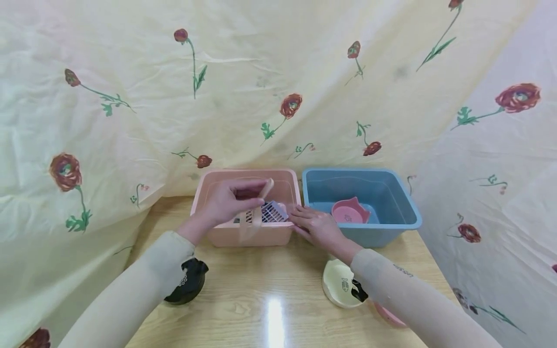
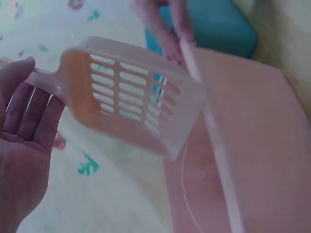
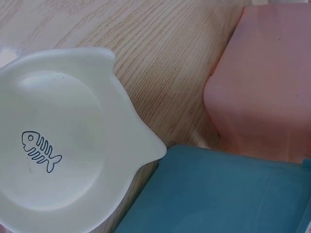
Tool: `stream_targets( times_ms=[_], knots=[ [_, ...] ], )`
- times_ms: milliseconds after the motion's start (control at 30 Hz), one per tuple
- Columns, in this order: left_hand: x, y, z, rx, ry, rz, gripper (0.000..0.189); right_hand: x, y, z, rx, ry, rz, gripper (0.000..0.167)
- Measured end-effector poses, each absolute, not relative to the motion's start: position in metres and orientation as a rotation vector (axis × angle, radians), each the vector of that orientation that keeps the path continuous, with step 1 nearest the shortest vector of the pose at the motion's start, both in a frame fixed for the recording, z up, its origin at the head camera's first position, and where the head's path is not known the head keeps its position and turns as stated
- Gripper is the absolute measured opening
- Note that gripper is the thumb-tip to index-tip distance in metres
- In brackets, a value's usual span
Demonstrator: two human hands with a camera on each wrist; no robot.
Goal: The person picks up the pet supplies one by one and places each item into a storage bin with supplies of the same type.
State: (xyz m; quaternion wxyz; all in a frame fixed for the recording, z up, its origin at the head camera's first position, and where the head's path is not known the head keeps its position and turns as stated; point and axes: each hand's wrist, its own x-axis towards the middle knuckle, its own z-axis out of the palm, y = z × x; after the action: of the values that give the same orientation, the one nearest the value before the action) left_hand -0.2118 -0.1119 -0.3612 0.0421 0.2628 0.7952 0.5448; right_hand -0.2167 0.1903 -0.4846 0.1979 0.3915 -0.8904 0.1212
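My left hand [image 1: 226, 200] holds a pale peach slotted litter scoop [image 1: 251, 227] by its handle, over the front rim of a pink plastic litter box [image 1: 250, 237]. In the left wrist view, the scoop's basket [image 2: 129, 92] hangs tilted beside the box's rim [image 2: 218, 145]; nothing is seen in it. My right hand [image 1: 319, 227] grips the box's right rim near the front corner, with fingers and thumb on either side. Inside the box lies a grey-purple slotted scoop [image 1: 274, 211], partly hidden. The right wrist view does not show the right hand.
To the right, a blue box [image 1: 361, 234] holds a pink cat-ear bowl [image 1: 349, 211]. A cream bowl [image 3: 48, 136] with a fishbone print stands in front of it. Under the right forearm another pink item [image 1: 389, 316] shows. A black bowl [image 1: 191, 285] stands at the left.
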Motion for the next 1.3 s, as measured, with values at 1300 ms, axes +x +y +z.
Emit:
stream_targets(
  times_ms=[1300],
  knots=[
    [-0.298, -0.149, -0.415, 0.095, 2.041, 2.250, 0.061, -0.219, 0.191, -0.488, 1.080, -2.475, 0.365, 0.038]
  ],
)
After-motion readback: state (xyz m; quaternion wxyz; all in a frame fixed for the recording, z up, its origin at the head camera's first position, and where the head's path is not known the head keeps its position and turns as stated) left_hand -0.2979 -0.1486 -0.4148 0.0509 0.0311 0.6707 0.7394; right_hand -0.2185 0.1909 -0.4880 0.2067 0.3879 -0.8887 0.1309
